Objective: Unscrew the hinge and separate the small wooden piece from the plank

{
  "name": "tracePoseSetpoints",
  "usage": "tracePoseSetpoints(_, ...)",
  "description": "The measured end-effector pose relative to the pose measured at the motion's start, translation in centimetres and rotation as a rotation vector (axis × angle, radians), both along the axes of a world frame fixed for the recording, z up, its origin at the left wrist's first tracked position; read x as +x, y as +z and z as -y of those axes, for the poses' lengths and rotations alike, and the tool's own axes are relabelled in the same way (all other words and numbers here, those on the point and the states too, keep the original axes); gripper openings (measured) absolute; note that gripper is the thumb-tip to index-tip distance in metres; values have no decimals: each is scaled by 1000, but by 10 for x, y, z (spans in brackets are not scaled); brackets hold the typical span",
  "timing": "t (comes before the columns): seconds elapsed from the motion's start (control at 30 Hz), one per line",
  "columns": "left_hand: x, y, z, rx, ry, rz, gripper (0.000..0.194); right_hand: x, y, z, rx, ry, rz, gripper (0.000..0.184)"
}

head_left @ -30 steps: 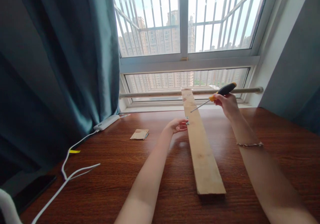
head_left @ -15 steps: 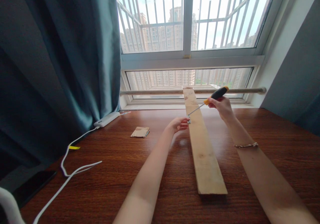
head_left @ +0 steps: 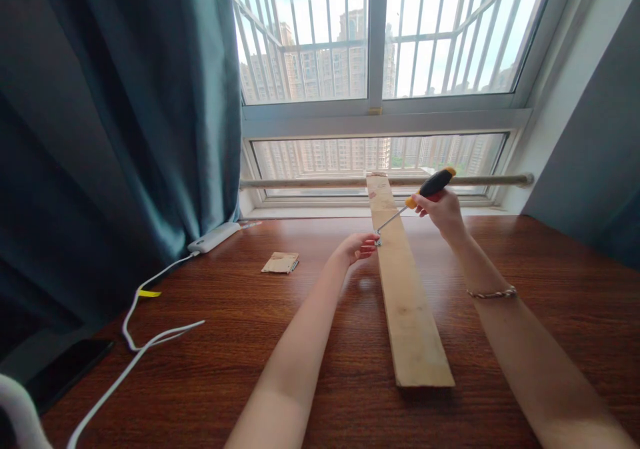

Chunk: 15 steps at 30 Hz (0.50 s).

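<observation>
On the glossy, streaky brown table (head_left: 230, 342), a long flat board (head_left: 407, 302) of pale wood — straight-edged, with darker blotches — runs toward the window. The left hand (head_left: 361, 247) has its fingertips at the board's left edge, around a small silvery metal piece (head_left: 379, 239); whether they pinch it, I cannot tell. The right hand (head_left: 441, 210) grips a screwdriver (head_left: 436, 183) with its fingers closed round the black-and-yellow handle — the thin metal shaft slants down to that piece.
</observation>
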<state>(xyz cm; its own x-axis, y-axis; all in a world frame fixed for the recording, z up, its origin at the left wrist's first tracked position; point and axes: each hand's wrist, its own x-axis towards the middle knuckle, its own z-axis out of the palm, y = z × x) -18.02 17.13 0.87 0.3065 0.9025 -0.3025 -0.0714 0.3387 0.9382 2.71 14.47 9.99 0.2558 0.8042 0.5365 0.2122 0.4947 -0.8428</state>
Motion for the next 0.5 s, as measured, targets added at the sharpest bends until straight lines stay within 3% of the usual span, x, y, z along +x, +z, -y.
tracePoseSetpoints(0.13, 2, 3, 3, -2, 32, 7, 12, -10, 5, 9, 39, 147, -41, 20)
tracePoseSetpoints(0.4, 4, 8, 8, -1, 59, 20, 11, -11, 22, 28, -91, 397, -45, 42)
tracePoseSetpoints(0.47, 4, 8, 8, 5, 54, 7, 10, -13, 22, 29, -77, 339, 5, 45)
tracePoseSetpoints(0.5, 4, 7, 7, 9, 47, -7, 9, -16, 20, 29, -49, 239, 51, 46)
